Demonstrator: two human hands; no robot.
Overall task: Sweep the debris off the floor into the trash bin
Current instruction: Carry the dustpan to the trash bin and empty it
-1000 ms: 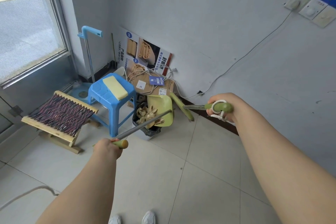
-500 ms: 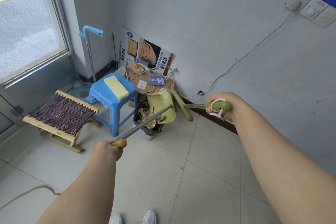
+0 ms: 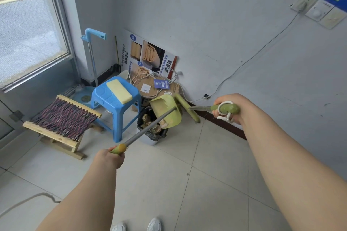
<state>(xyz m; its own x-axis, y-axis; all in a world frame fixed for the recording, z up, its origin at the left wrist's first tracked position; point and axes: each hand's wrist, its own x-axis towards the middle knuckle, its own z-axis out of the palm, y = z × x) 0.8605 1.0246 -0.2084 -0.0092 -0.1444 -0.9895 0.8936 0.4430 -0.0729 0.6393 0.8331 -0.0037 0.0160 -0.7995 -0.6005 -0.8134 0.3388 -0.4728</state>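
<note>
My left hand [image 3: 109,158] grips the green end of a long grey handle that runs up to a green dustpan [image 3: 167,108]. The dustpan is tipped steeply over a small trash bin [image 3: 150,134] lined with a black bag. Brown paper-like debris [image 3: 156,125] lies inside the bin under the pan's lip. My right hand [image 3: 230,107] holds the green handle of a broom, with a white loop at its end. The green broom head [image 3: 187,108] rests by the wall, just right of the dustpan.
A blue plastic stool [image 3: 116,103] with a yellow sponge on it stands left of the bin. A wooden folding stool [image 3: 62,120] sits further left by the glass door. Cardboard, cables and a poster lean in the corner. A mop handle [image 3: 92,52] stands there too.
The dustpan has tilted up more steeply above the bin and shifted slightly right. Both hands have stayed almost in place.
</note>
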